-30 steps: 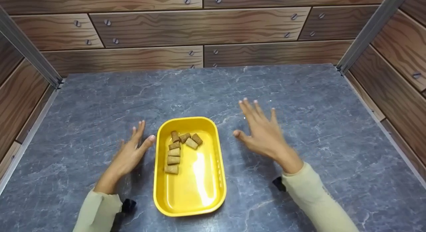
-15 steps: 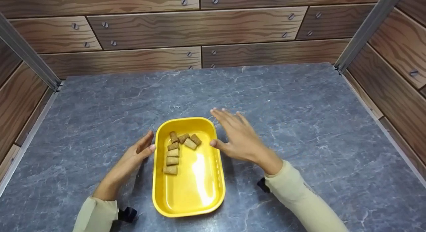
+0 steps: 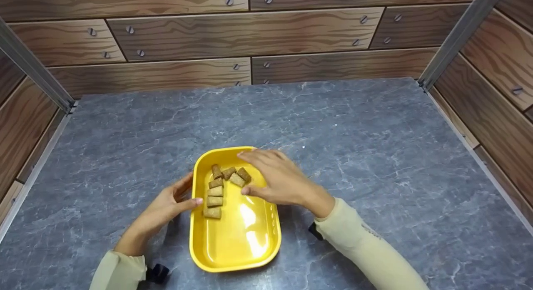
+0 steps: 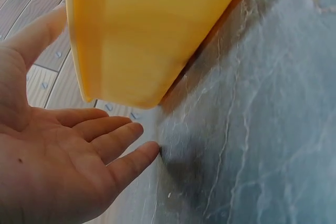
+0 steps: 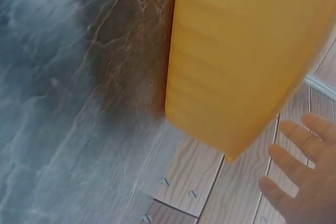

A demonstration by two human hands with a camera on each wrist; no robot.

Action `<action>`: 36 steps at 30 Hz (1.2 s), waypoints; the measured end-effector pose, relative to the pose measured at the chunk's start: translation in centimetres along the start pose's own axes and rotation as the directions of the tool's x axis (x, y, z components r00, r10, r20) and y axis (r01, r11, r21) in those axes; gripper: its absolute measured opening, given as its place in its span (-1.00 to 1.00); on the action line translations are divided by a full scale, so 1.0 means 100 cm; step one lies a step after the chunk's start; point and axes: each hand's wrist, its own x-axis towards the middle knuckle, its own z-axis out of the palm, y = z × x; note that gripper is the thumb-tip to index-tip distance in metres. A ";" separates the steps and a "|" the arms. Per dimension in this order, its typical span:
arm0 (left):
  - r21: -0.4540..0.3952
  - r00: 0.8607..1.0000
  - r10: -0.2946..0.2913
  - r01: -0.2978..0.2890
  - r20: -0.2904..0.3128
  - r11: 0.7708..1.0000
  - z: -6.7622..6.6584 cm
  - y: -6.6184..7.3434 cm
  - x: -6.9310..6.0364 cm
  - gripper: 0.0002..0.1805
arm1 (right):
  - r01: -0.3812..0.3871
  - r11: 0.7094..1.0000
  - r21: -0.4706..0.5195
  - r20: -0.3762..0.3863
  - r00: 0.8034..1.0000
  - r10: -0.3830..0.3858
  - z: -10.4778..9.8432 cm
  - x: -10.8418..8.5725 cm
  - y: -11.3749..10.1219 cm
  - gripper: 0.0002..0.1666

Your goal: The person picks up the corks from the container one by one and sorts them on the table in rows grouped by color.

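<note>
Both hands were loosely open at the yellow tray, the left hand (image 3: pixel 166 204) with its thumb over the left rim and the right hand (image 3: pixel 285 179) over the far right corner, neither with a grip on anything. Whether the left thumb touched the rim could not be told. Inside the tray (image 3: pixel 229 244), eight brown pieces (image 3: pixel 215 201) lay along the left side and across the far end. That right hand hid part of the far rim and right wall. Beneath the tray spread a grey marbled table (image 3: pixel 354 132), backed by wood-patterned panels (image 3: pixel 245 34); pale sleeves (image 3: pixel 366 244) ran off the bottom edge. From the head, the left fingers were partly hidden; the left wrist view showed them extended, clear of the outer wall. The right wrist view cut off most of its hand, and only the head view showed the pieces.
</note>
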 end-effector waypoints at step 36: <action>0.076 1.000 0.014 -0.012 -0.022 0.997 -0.006 0.000 -0.001 -0.01 | 0.258 0.949 -0.180 0.334 0.924 -0.188 0.041 0.034 -0.029 -0.35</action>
